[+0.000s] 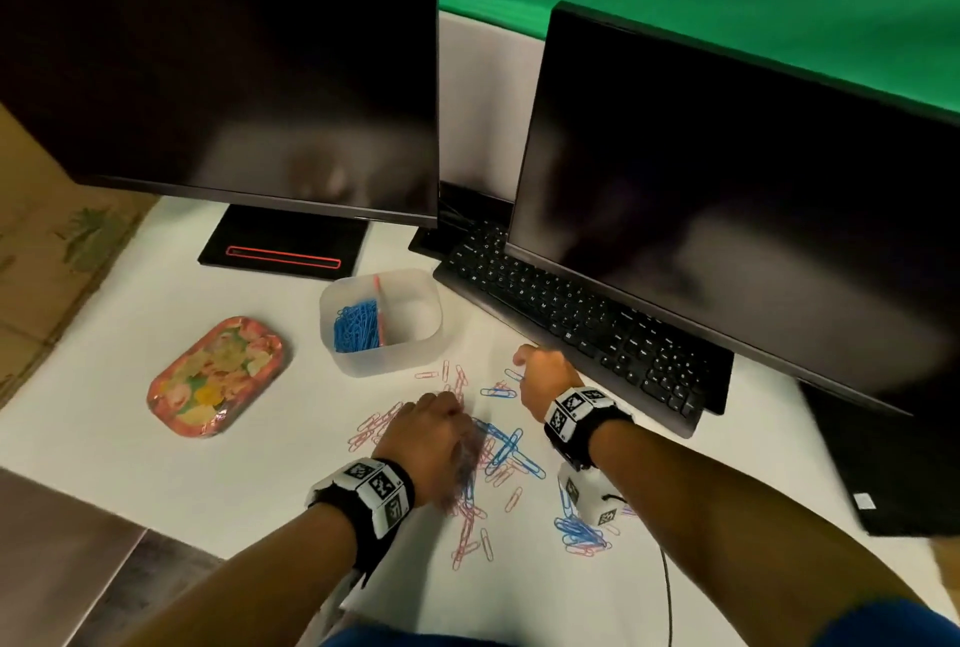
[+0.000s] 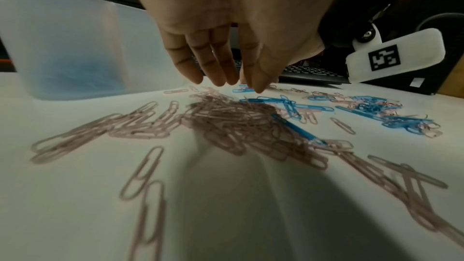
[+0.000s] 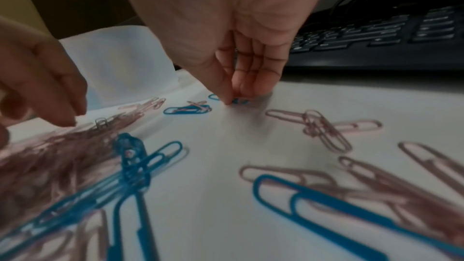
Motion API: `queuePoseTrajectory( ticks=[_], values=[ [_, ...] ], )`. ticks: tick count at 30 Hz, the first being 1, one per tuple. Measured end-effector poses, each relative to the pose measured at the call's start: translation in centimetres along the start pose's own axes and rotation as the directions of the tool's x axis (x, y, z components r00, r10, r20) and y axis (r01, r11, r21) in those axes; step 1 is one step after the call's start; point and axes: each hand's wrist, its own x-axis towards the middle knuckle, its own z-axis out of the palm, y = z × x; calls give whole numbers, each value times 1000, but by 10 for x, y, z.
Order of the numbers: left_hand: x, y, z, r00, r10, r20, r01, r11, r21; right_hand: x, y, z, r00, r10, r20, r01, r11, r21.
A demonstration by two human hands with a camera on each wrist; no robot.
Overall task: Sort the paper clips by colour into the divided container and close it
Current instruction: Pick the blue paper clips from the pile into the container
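A floral lid (image 1: 217, 376) lies on the white worktop (image 1: 156, 438), well to the left of the left hand (image 1: 434, 431). That hand hangs palm down over a heap of pink paper clips (image 2: 226, 118), fingers (image 2: 193, 66) loosely extended and grasping nothing. Beyond it and slightly left stands the translucent divided container (image 1: 382, 321), open, with blue paper clips (image 1: 356, 327) in its left compartment. Loose blue paper clips (image 1: 506, 444) lie mixed with pink ones between the two hands. The right hand (image 1: 545, 379) is lowered to the worktop, thumb and fingertips (image 3: 247, 88) pinching a blue paper clip (image 3: 239, 101). Just to its right sits a black keyboard (image 1: 571, 314) under a dark monitor (image 1: 727, 210).
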Motion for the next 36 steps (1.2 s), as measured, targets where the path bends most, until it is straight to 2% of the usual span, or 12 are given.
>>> queuePoseTrajectory(
  ticks=[5,8,11,15,18,22,25,28,30,33,34,36],
  values=[
    [29,17,-4,1000,7,-17,-8,1000,-16,-5,2,1,1000,7,27,-7,1000,-3],
    [46,25,-6,997,62,48,-62,998,1,-9,7,6,1000,-11,15,11,999,34],
    [53,28,-3,987,119,109,-122,992,25,-15,17,8,1000,13,-22,-9,982,187],
    [56,23,3,990,116,76,-118,993,24,-24,32,4,986,81,-147,-17,920,393],
    [57,18,1,993,104,54,-105,995,-1,-28,43,7,985,124,-123,-27,803,595],
    [54,9,-8,999,23,-23,-28,964,-265,-43,49,7,992,119,-31,-40,553,832],
    [47,2,-16,995,-49,-88,-4,855,-518,-54,47,7,997,66,34,-60,450,891],
    [39,-1,-22,984,-95,-148,-30,738,-674,-55,43,13,990,77,116,-136,357,924],
    [35,-4,-23,981,-140,-135,-10,659,-752,-54,38,20,986,93,138,-164,427,889],
    [32,-6,-24,969,-245,-35,93,492,-866,-53,23,30,991,102,84,-132,726,675],
    [31,-5,-25,962,-273,20,127,384,-915,-54,17,32,994,95,53,-109,825,554],
    [27,-3,-29,946,-295,132,174,120,-977,-59,6,37,998,58,31,-65,927,368]
  ],
)
